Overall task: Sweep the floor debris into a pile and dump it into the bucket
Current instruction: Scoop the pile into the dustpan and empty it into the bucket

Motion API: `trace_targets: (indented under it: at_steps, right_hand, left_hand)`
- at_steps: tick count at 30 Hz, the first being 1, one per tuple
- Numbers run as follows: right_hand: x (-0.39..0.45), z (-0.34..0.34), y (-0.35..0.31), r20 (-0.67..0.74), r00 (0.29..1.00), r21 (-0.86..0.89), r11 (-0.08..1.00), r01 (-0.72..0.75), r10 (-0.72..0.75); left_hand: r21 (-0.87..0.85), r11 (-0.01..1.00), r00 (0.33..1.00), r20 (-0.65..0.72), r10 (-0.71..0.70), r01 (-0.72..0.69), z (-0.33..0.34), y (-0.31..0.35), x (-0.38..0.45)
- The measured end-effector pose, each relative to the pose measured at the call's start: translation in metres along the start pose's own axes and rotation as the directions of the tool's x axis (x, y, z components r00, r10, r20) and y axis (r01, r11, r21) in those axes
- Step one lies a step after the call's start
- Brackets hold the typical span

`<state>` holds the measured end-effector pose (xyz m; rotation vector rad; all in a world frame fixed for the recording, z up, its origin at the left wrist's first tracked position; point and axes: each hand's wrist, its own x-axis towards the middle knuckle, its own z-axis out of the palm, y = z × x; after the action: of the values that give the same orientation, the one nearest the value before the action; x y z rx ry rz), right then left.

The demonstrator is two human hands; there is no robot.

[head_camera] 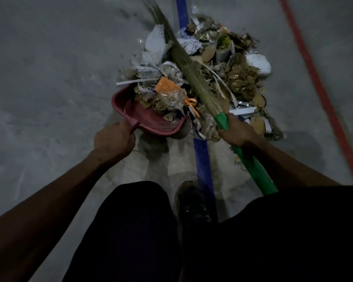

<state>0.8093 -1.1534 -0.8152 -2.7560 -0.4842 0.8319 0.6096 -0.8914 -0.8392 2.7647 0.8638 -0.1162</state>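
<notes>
Our left hand [115,140] has its fingers curled round the short handle of the dark red plastic dustpan [143,117], which sits on the grey concrete floor [49,78] with its open mouth toward the pile of debris [208,64]. Some crumpled paper, clear plastic wrap and an orange perforated plastic piece [165,84] already lie inside the pan. Our right hand [237,132] grips the green plastic handle [253,167] of the straw broom [183,60], whose long bristles lie across the heap of torn paper, cardboard scraps and dry brown leaves. The pile covers a blue painted line [203,159] on the floor; a red painted line [318,82] runs well apart on the right. We see no bucket in this view.
</notes>
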Motion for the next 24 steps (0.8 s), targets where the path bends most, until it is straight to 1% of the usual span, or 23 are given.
trace_targets:
  at_steps: [2, 4, 8, 10, 13, 16, 18, 20, 22, 24]
  right_hand:
    - [-0.005, -0.001, -0.002, -0.034, 0.999, 0.032, 0.999, -0.014, 0.015]
    - [-0.014, -0.006, -0.002, -0.087, 0.996, 0.024, 1.0, -0.013, 0.015]
    - [-0.035, -0.038, 0.004, -0.292, 0.955, -0.037, 0.999, 0.036, -0.045]
    - [-0.034, -0.061, 0.012, -0.375, 0.927, -0.076, 0.997, -0.007, -0.022]
    - [-0.022, -0.089, 0.028, -0.444, 0.89, -0.059, 0.988, -0.141, 0.1]
    - [-0.002, -0.105, 0.053, -0.453, 0.858, -0.014, 0.96, -0.279, 0.242]
    - [0.013, -0.111, 0.072, -0.413, 0.848, 0.033, 0.936, -0.351, 0.332]
    - [0.027, -0.111, 0.088, -0.35, 0.853, 0.046, 0.917, -0.397, 0.387]
    - [0.036, -0.104, 0.095, -0.317, 0.869, 0.003, 0.916, -0.401, 0.381]
    - [0.042, -0.095, 0.095, -0.326, 0.89, -0.063, 0.932, -0.357, 0.319]
  left_hand:
    - [-0.013, 1.0, 1.0, 0.008, 0.012, -0.012, -0.001, -0.004, 0.0]
    - [-0.002, 1.0, 1.0, 0.005, 0.025, -0.025, -0.003, -0.007, 0.001]
    - [0.034, 0.999, 1.0, -0.008, 0.017, -0.017, -0.007, -0.008, 0.004]
    - [0.046, 0.999, 1.0, -0.013, 0.027, -0.027, -0.008, -0.009, 0.01]
    - [0.052, 0.997, 0.998, 0.022, 0.057, -0.058, -0.011, -0.008, 0.022]
    - [0.047, 0.996, 0.995, 0.061, 0.075, -0.078, -0.015, -0.011, 0.038]
    - [0.066, 0.992, 0.991, 0.079, 0.106, -0.111, -0.017, -0.015, 0.049]
    - [0.079, 0.986, 0.986, 0.091, 0.139, -0.146, -0.018, -0.018, 0.059]
    - [0.089, 0.981, 0.982, 0.099, 0.161, -0.17, -0.019, -0.016, 0.069]
    - [0.104, 0.976, 0.977, 0.111, 0.181, -0.192, -0.019, -0.011, 0.077]
